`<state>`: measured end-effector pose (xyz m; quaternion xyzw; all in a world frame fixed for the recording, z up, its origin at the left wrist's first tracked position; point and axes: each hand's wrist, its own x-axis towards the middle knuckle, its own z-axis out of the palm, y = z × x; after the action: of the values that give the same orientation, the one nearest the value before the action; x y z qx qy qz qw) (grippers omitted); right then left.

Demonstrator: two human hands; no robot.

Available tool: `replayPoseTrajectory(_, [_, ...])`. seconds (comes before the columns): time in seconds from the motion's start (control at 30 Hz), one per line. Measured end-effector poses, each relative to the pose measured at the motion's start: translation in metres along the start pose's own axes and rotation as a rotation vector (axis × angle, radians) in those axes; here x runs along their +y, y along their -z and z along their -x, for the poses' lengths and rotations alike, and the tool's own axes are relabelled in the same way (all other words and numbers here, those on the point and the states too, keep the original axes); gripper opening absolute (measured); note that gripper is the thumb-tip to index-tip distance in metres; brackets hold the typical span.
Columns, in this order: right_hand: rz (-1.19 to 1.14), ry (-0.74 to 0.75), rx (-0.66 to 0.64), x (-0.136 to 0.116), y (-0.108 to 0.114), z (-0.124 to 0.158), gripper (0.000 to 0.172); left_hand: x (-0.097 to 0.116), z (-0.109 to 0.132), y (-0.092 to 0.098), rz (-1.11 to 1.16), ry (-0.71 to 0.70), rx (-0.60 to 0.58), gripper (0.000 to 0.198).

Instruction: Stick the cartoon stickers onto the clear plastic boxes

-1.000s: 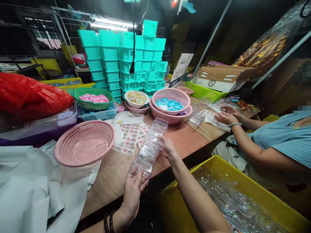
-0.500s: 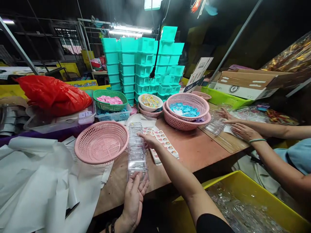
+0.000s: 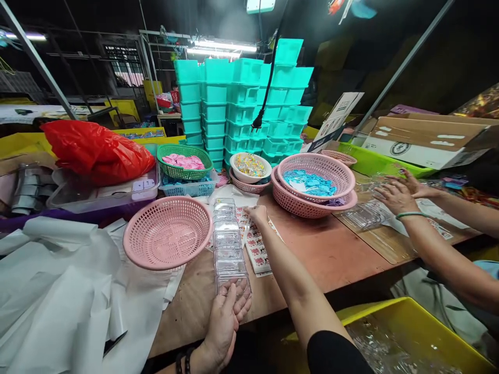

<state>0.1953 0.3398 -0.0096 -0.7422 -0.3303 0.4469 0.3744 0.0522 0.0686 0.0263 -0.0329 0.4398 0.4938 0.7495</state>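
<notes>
A row of clear plastic boxes [image 3: 228, 241] lies flat on the brown table [image 3: 331, 249], running away from me beside an empty pink basket [image 3: 167, 234]. My left hand [image 3: 228, 322] grips the row's near end, fingers curled over the nearest box. My right hand [image 3: 257, 213] reaches forward just right of the row's far end and rests over printed sticker sheets [image 3: 259, 249]. The back of that hand hides its fingers.
A pink basket of blue pieces [image 3: 314, 182], a white bowl [image 3: 249, 166], a green basket of pink pieces [image 3: 185, 161] and stacked teal crates [image 3: 241, 98] stand behind. White paper sheets [image 3: 58, 291] and a red bag [image 3: 97, 150] lie left. A co-worker's hands [image 3: 397, 195] work right; a yellow bin [image 3: 413, 332] sits below.
The row of clear boxes, held up and slanted a second ago, now lies flat beside the pink basket. My right hand left its far end and moved onto the sticker sheets.
</notes>
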Motion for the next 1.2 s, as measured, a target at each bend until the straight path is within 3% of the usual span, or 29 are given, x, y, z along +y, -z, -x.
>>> replayPoseTrajectory(0.13, [0.043,0.212,0.111,-0.01,0.013,0.011,0.013,0.0,-0.003,0.006,-0.104,0.079,0.01,0.027])
replayPoseTrajectory(0.27, [-0.048,0.431,0.293,-0.035,0.04,0.025,0.013,0.011,0.003,0.017,-0.291,0.159,-0.037,0.044])
replayPoseTrajectory(0.33, [-0.097,0.511,0.363,-0.048,0.059,0.04,0.018,0.025,0.013,0.022,-0.471,0.283,-0.128,0.059])
replayPoseTrajectory(0.4, [-0.19,0.602,0.318,-0.057,0.081,0.063,0.024,0.042,0.026,0.022,-0.644,0.372,-0.289,0.07])
replayPoseTrajectory(0.43, [-0.249,0.639,0.25,-0.06,0.091,0.079,0.029,0.052,0.033,0.02,-0.687,0.333,-0.379,0.072])
replayPoseTrajectory(0.5, [-0.348,0.655,0.068,-0.061,0.107,0.119,0.039,0.068,0.043,0.01,-0.664,0.006,-0.458,0.067])
replayPoseTrajectory(0.57, [-0.358,0.592,-0.072,-0.056,0.116,0.161,0.042,0.08,0.048,-0.004,-0.605,-0.405,-0.4,0.074])
replayPoseTrajectory(0.6, [-0.345,0.562,-0.121,-0.051,0.118,0.181,0.042,0.083,0.048,-0.012,-0.596,-0.527,-0.364,0.078])
replayPoseTrajectory(0.67, [-0.316,0.506,-0.197,-0.039,0.118,0.213,0.039,0.087,0.044,-0.023,-0.594,-0.551,-0.35,0.069])
replayPoseTrajectory(0.73, [-0.314,0.433,-0.265,-0.024,0.114,0.23,0.039,0.088,0.038,-0.027,-0.548,-0.424,-0.399,0.052])
replayPoseTrajectory(0.8, [-0.356,0.316,-0.333,-0.01,0.11,0.237,0.04,0.088,0.034,-0.022,-0.517,-0.324,-0.427,0.045])
replayPoseTrajectory(0.87, [-0.409,0.198,-0.391,0.003,0.105,0.24,0.041,0.089,0.036,-0.009,-0.592,-0.381,-0.376,0.043])
replayPoseTrajectory(0.93, [-0.434,0.138,-0.425,0.015,0.097,0.248,0.04,0.091,0.045,0.005,-0.779,-0.703,-0.194,0.042])
replayPoseTrajectory(1.0, [-0.429,0.156,-0.422,0.025,0.086,0.262,0.035,0.095,0.058,0.013,-1.027,-1.191,0.027,0.055])
replayPoseTrajectory(1.03, [-0.426,0.178,-0.418,0.03,0.08,0.27,0.033,0.097,0.065,0.015,-1.174,-1.384,0.082,0.064])
replayPoseTrajectory(1.07, [-0.425,0.205,-0.418,0.034,0.073,0.278,0.031,0.099,0.071,0.015,-1.329,-1.484,0.067,0.067])
replayPoseTrajectory(1.1, [-0.422,0.232,-0.426,0.037,0.068,0.285,0.029,0.102,0.076,0.013,-1.468,-1.483,-0.011,0.063])
replayPoseTrajectory(1.2, [-0.379,0.278,-0.516,0.043,0.059,0.295,0.03,0.109,0.08,0.007,-1.609,-1.149,-0.292,0.023])
